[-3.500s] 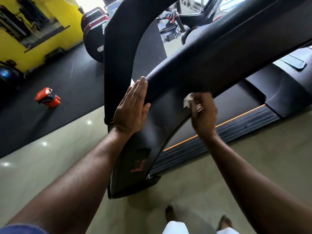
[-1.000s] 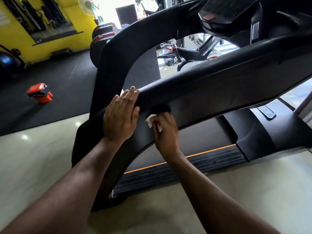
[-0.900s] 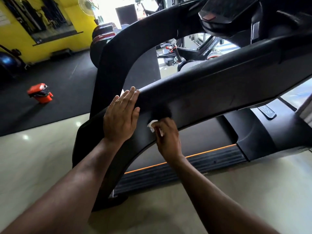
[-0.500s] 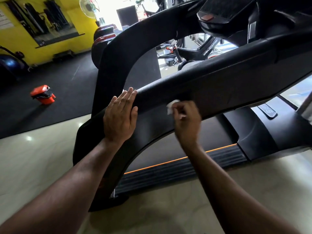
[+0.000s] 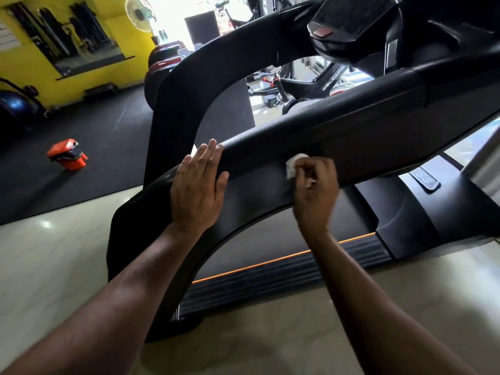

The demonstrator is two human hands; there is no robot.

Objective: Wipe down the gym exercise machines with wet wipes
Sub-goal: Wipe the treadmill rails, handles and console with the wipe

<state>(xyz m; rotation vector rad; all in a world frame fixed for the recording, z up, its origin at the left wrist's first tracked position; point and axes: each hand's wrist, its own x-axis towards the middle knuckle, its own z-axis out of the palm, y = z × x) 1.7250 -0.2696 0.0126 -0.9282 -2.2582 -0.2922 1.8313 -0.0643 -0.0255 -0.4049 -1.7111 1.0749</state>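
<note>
A black treadmill fills the view, its near side arm sloping up to the right toward the console. My left hand lies flat with straight fingers on the lower part of that arm. My right hand pinches a small crumpled white wet wipe and presses it against the side of the arm, a short way right of my left hand. Most of the wipe is hidden inside my fingers.
The treadmill belt with its orange-edged side rail lies below the arm. An orange bin stands on the black mat at the left. A blue ball, a yellow wall and an exercise bike lie beyond.
My right hand has slid the wipe to the right and up along the treadmill arm, away from my left hand. My left hand has stayed flat in the same spot.
</note>
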